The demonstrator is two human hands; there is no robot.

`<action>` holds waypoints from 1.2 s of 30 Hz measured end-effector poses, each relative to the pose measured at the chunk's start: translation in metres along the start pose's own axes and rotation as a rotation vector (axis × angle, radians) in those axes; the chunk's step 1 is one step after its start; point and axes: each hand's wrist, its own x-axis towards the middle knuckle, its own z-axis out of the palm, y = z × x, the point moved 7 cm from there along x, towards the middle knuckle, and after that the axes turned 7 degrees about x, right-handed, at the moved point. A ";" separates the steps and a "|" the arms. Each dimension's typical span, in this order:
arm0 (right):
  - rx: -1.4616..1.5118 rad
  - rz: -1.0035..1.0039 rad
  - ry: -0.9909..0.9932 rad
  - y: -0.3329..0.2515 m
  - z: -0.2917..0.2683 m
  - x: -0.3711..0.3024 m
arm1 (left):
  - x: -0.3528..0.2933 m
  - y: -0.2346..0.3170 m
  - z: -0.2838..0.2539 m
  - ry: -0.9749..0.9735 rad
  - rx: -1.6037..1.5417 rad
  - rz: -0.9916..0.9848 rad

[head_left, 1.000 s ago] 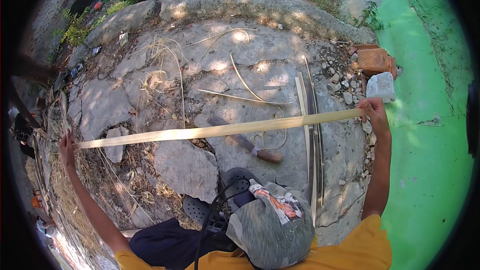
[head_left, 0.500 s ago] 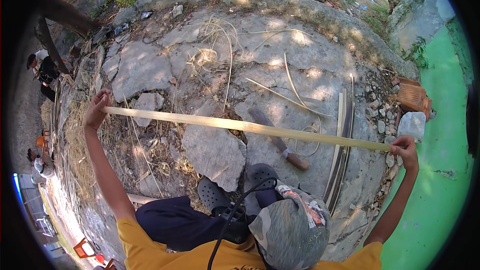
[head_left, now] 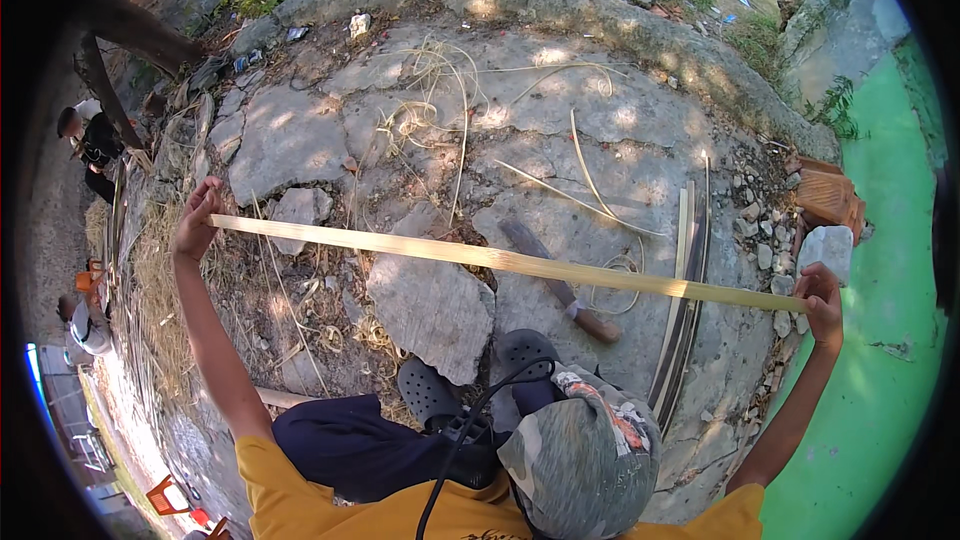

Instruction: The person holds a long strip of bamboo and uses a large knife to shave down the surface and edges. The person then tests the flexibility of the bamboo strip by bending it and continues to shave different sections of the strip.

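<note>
A long, flat, pale bamboo strip (head_left: 480, 257) spans the space between my two hands, sloping slightly down to the right. My left hand (head_left: 197, 222) pinches its left end; my right hand (head_left: 822, 308) holds the other end, fingers curled and partly hiding it. Both arms are spread wide. Below the strip's middle, a large knife (head_left: 595, 326) with a wooden handle lies on the broken concrete, its dark blade passing behind the strip. Several long, narrow strips (head_left: 680, 310) lie on the ground toward the right and pass beneath the held one.
Thin curled shavings (head_left: 430, 65) and loose slivers (head_left: 580, 195) are scattered ahead. A loose concrete slab (head_left: 425, 315) lies by my grey clogs (head_left: 425, 390). A camouflage cap (head_left: 580, 460) shows low in view. Rubble and an orange block (head_left: 828, 195) border the green surface (head_left: 880, 340). People (head_left: 90, 145) sit far left.
The strip stays stretched between my hands. My right hand has shifted slightly outward, its fingers now raised a little more above the strip's end. My left hand is almost unmoved.
</note>
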 end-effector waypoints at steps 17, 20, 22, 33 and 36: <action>0.324 -0.325 0.109 -0.046 0.075 0.034 | 0.025 0.062 0.056 0.081 -0.215 0.166; 0.284 -0.293 0.108 -0.042 0.082 0.042 | 0.037 0.066 0.073 -0.001 -0.192 0.195; 0.276 -0.284 0.101 -0.041 0.084 0.045 | 0.039 0.070 0.077 -0.001 -0.170 0.193; 0.327 -0.279 0.120 -0.042 0.077 0.043 | 0.038 0.063 0.066 0.025 -0.185 0.168; 0.325 -0.291 0.134 -0.045 0.076 0.043 | 0.039 0.062 0.070 0.027 -0.184 0.150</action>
